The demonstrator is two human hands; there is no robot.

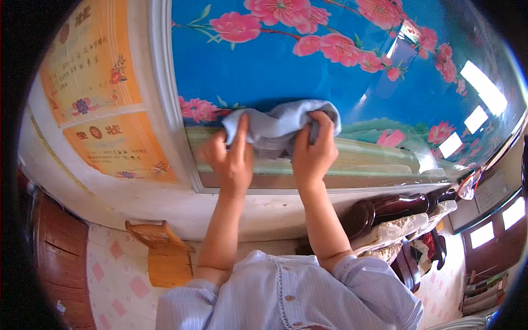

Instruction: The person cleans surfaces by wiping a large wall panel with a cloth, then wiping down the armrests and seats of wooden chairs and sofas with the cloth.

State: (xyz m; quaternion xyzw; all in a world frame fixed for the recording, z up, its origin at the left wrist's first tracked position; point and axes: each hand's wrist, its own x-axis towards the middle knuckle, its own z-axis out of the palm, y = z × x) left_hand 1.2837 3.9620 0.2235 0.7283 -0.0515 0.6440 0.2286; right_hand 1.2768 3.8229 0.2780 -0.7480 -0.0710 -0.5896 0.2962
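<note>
A light grey-blue cloth (280, 124) is bunched between my two hands, up against a glossy wall picture (247, 71) of pink blossoms on blue. My left hand (234, 159) grips the cloth's left end, with the fingers partly smeared by motion. At the other end, my right hand (316, 148) has its thumb and fingers closed on the cloth. Both hands are over the lower part of the picture, just above its pale frame (264, 191). Folds of the cloth hide parts of the fingertips.
Orange printed certificates (118, 146) hang on the wall at left. Below stand a wooden chair (168, 264) and, to the right, a dark sofa (379, 212) with patterned cushions (393, 231). A brown wooden cabinet (60, 253) is at lower left. Window reflections shine on the picture's right side.
</note>
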